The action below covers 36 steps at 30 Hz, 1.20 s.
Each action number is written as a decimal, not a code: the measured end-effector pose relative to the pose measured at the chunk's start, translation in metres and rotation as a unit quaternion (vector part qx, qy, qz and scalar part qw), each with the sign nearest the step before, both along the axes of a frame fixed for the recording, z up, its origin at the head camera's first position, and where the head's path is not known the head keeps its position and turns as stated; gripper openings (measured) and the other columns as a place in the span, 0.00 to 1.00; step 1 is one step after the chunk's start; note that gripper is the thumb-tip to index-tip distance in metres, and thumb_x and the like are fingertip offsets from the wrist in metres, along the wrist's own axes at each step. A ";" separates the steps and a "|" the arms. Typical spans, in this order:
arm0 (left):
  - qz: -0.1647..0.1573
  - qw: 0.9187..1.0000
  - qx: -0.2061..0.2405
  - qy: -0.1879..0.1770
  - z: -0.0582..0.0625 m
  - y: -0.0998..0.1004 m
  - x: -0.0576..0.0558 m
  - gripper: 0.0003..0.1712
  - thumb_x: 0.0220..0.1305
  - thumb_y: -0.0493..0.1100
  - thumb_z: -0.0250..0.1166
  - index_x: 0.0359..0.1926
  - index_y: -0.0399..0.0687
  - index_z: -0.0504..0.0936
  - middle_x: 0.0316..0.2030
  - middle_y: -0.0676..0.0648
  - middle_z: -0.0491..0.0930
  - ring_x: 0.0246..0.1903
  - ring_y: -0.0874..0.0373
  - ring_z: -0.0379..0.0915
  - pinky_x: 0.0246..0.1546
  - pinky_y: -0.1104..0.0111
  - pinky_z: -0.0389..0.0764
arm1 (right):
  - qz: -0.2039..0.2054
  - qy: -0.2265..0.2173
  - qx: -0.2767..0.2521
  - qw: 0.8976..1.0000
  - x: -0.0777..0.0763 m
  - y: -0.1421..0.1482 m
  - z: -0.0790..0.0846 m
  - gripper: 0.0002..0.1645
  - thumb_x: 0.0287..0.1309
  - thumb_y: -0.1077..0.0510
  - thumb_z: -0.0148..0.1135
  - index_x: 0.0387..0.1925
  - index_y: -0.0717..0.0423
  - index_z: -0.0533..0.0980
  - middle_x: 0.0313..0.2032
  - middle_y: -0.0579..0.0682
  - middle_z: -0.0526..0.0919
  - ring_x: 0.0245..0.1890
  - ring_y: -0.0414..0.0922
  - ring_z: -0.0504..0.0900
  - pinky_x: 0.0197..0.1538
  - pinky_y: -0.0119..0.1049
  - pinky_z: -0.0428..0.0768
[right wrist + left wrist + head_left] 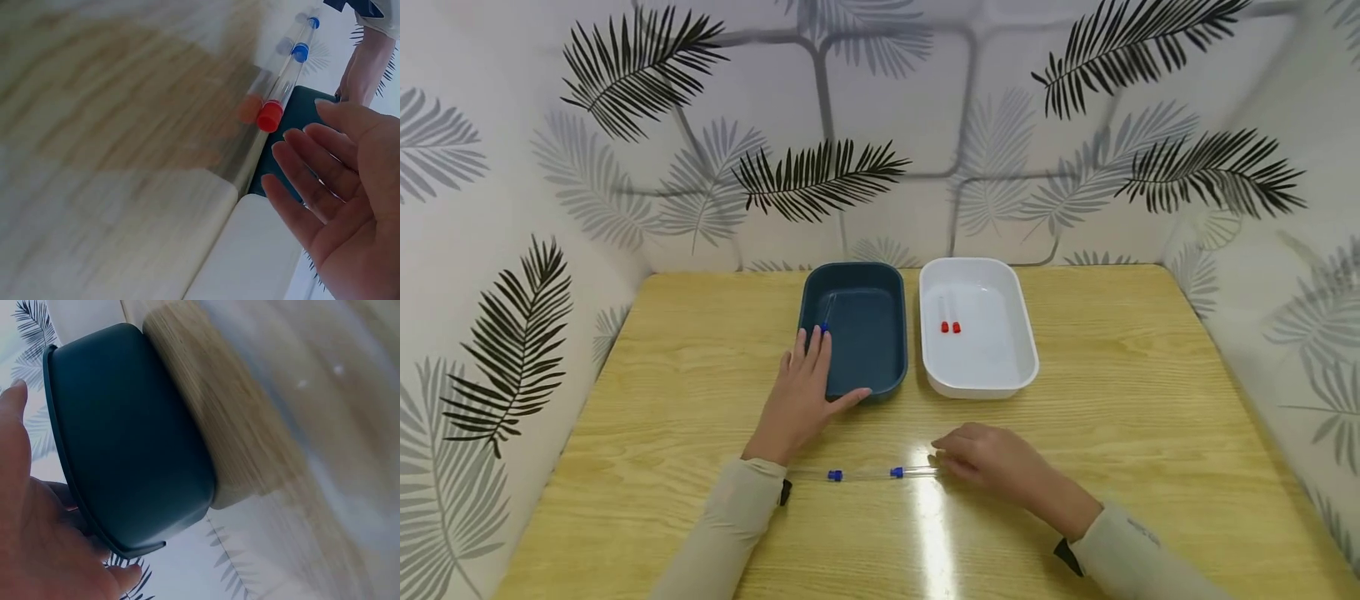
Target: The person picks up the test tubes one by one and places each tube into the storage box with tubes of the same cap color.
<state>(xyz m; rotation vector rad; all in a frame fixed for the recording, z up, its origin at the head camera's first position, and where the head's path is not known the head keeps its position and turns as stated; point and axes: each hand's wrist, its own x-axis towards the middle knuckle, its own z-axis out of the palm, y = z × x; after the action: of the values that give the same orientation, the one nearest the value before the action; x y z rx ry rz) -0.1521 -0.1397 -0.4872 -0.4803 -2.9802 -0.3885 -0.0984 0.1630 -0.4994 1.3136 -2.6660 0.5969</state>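
Observation:
My left hand (pixel 801 392) is over the left front part of a dark teal tray (pixel 868 350), fingers straight and thumb spread. At its fingertips is the blue cap of a clear tube (pixel 831 310) inside the tray. In the left wrist view, the hand (pixel 50 544) is beside the tray's rim (pixel 65 462). My right hand (pixel 1000 467) is low over the table, fingers loosely bent and holding nothing. Close to its fingertips lies a red-capped tube (pixel 270 117), hidden under the hand in the head view. Two blue caps (pixel 897 472) of clear tubes lie in line to its left.
A white tray (pixel 1026 367) with two red-capped tubes (pixel 951 327) stands right beside the teal tray. Both are at the back of the wooden table (pixel 1112 350), before a wall with a leaf pattern (pixel 880 108).

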 end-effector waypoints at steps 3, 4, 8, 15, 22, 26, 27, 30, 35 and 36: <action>0.001 1.000 -0.008 -0.004 0.001 0.004 -0.001 0.61 0.52 0.82 0.39 0.72 0.42 0.43 0.72 0.41 0.40 0.70 0.46 0.29 0.65 0.48 0.43 | 0.013 -0.009 0.009 1.000 0.001 0.000 -0.002 0.11 0.54 0.56 0.65 0.40 0.52 0.82 0.37 0.42 0.82 0.37 0.37 0.78 0.39 0.30 0.78; 0.001 1.000 -0.011 -0.006 0.001 0.006 -0.002 0.61 0.52 0.82 0.38 0.72 0.42 0.43 0.72 0.41 0.40 0.70 0.46 0.29 0.66 0.48 0.43 | 0.019 -0.009 0.011 1.000 0.002 0.000 -0.003 0.11 0.54 0.56 0.65 0.40 0.52 0.82 0.36 0.41 0.81 0.36 0.36 0.78 0.38 0.30 0.77; 0.005 1.000 -0.028 -0.002 -0.001 0.008 -0.004 0.62 0.51 0.83 0.37 0.72 0.42 0.44 0.72 0.41 0.40 0.70 0.45 0.31 0.66 0.49 0.44 | 0.039 -0.010 0.012 0.999 0.002 -0.003 -0.008 0.09 0.53 0.55 0.65 0.37 0.50 0.82 0.33 0.39 0.79 0.33 0.35 0.75 0.37 0.27 0.75; 0.013 1.000 -0.027 -0.003 -0.005 0.007 -0.003 0.62 0.51 0.82 0.39 0.72 0.40 0.45 0.71 0.38 0.42 0.70 0.43 0.35 0.65 0.48 0.45 | 0.045 -0.026 0.016 0.998 0.000 -0.010 -0.008 0.06 0.53 0.55 0.66 0.35 0.47 0.81 0.32 0.38 0.75 0.32 0.34 0.71 0.36 0.27 0.74; 0.018 1.000 -0.008 -0.012 -0.004 0.009 -0.003 0.62 0.51 0.82 0.41 0.72 0.41 0.45 0.71 0.38 0.42 0.70 0.43 0.33 0.65 0.48 0.42 | 0.023 -0.059 0.024 0.998 -0.002 -0.014 -0.007 0.04 0.56 0.56 0.63 0.35 0.46 0.80 0.33 0.36 0.76 0.33 0.32 0.72 0.36 0.27 0.75; 0.020 1.000 -0.006 -0.016 -0.004 0.009 -0.003 0.62 0.51 0.82 0.40 0.72 0.41 0.44 0.71 0.38 0.41 0.70 0.43 0.32 0.66 0.48 0.41 | 0.019 -0.064 0.021 0.998 -0.003 -0.014 -0.007 0.04 0.56 0.56 0.64 0.35 0.47 0.80 0.33 0.37 0.76 0.33 0.33 0.72 0.37 0.28 0.75; 0.021 1.000 -0.005 -0.016 -0.004 0.009 -0.004 0.62 0.51 0.82 0.40 0.72 0.41 0.44 0.71 0.39 0.40 0.70 0.43 0.31 0.66 0.48 0.41 | 0.020 -0.066 0.021 0.997 -0.004 -0.014 -0.007 0.04 0.56 0.57 0.64 0.35 0.47 0.80 0.33 0.37 0.76 0.33 0.33 0.72 0.37 0.28 0.75; 0.020 1.000 -0.004 -0.014 -0.004 0.009 -0.004 0.62 0.51 0.82 0.41 0.72 0.41 0.45 0.71 0.39 0.40 0.70 0.43 0.31 0.66 0.48 0.40 | 0.023 -0.073 0.020 0.997 -0.004 -0.015 -0.006 0.05 0.56 0.57 0.64 0.35 0.48 0.81 0.33 0.38 0.77 0.33 0.34 0.72 0.37 0.28 0.75; 0.014 1.000 -0.002 -0.013 -0.005 0.009 -0.003 0.62 0.52 0.81 0.42 0.72 0.40 0.44 0.71 0.38 0.40 0.70 0.43 0.32 0.65 0.47 0.40 | 0.019 -0.089 0.032 0.995 -0.004 -0.014 -0.003 0.05 0.56 0.57 0.64 0.36 0.50 0.81 0.33 0.39 0.77 0.33 0.34 0.73 0.38 0.28 0.75; 0.014 1.000 -0.001 -0.014 -0.005 0.009 -0.002 0.62 0.52 0.81 0.42 0.72 0.40 0.44 0.71 0.38 0.40 0.70 0.43 0.32 0.66 0.47 0.40 | 0.018 -0.090 0.034 0.995 -0.004 -0.014 -0.003 0.05 0.56 0.57 0.63 0.36 0.49 0.81 0.33 0.39 0.77 0.33 0.34 0.73 0.38 0.28 0.75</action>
<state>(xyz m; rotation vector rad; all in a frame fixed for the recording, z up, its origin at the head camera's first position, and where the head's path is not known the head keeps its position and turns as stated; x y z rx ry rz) -0.1546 -0.1311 -0.4919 -0.4363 -3.0100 -0.3935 -0.1028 0.1492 -0.5026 1.3891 -2.8359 0.6651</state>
